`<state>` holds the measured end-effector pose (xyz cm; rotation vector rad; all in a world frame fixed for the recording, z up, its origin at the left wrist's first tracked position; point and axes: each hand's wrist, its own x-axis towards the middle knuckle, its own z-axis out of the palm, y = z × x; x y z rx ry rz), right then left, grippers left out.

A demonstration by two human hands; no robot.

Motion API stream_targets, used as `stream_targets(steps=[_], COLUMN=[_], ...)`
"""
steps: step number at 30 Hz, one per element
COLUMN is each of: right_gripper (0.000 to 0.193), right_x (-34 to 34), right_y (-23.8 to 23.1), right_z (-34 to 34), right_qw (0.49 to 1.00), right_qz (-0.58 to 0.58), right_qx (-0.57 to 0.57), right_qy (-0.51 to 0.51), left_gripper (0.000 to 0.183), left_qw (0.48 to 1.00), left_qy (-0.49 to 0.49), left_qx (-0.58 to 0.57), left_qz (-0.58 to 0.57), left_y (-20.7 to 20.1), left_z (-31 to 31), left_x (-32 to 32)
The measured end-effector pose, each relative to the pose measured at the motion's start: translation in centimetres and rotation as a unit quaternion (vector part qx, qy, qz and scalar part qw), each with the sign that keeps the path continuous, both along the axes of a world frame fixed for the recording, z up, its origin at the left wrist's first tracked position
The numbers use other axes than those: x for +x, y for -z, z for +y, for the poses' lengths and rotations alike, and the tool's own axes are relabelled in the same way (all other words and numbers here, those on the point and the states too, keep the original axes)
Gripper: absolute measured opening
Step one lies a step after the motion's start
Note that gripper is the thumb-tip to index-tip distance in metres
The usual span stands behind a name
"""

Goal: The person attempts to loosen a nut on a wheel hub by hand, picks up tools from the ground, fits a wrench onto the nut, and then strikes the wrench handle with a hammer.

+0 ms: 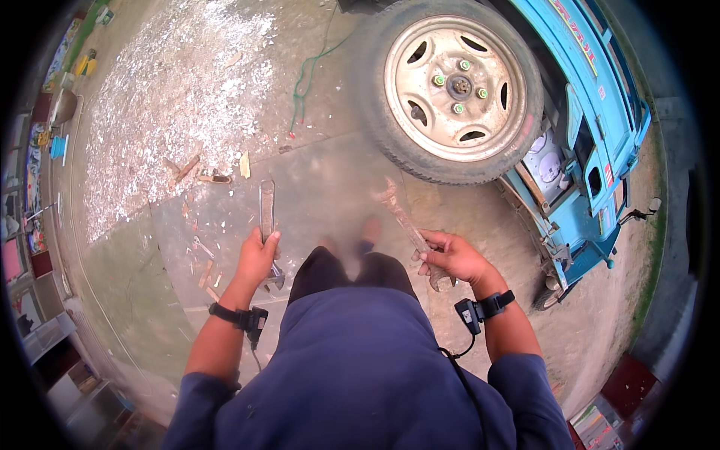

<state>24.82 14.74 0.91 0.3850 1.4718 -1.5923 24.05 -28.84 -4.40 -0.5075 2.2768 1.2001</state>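
Observation:
My left hand (257,257) is closed around a metal adjustable wrench (267,204). Its handle points away from me and its jaw end hangs below my fingers. In my right hand (452,257) is a rusty open-end wrench (405,219), gripped near its lower end, with the far jaw tilted up and to the left. Ahead on the right stands a large wheel with a black tire (367,97) and a dirty cream rim (401,75). Several greenish nuts ring its hub (460,88). Both wrenches are apart from the wheel.
A light blue vehicle (600,161) with an open side stands on the right beside the wheel. White chips (180,97) cover the ground at far left. Wood scraps (215,179) and a green cord (300,94) lie ahead. A motorbike-like handlebar (637,215) shows at far right.

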Motion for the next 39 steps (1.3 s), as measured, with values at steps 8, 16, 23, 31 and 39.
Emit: stream_targets(steps=[8, 16, 23, 31, 39], right_gripper=[0.058, 0.065, 0.068, 0.071, 0.062], right_x=[-1.5, -3.1, -3.9, 0.9, 8.7], right_y=[3.3, 8.5, 12.3, 13.7, 11.9], right_z=[-8.1, -19.8, -28.9, -35.8, -43.9], right_qw=[0.997, 0.975, 0.933, 0.880, 0.844], right_qz=[-0.051, -0.061, -0.080, -0.092, -0.059], right_qx=[0.026, 0.053, 0.062, 0.125, 0.190], right_qy=[-0.054, -0.208, -0.346, -0.448, -0.499], left_gripper=[0.040, 0.036, 0.035, 0.038, 0.040], left_qw=[0.978, 0.872, 0.775, 0.654, 0.675], left_qy=[-0.143, -0.378, -0.504, -0.622, -0.617], left_qx=[0.014, 0.102, 0.124, 0.179, 0.189], left_qz=[-0.153, -0.294, -0.359, -0.392, -0.358], left_y=[1.5, 2.7, -0.7, -0.2, 2.5], left_z=[-8.4, -10.5, -1.6, 8.1, 3.2], left_x=[10.3, 31.0, 45.6, 55.2, 61.5])
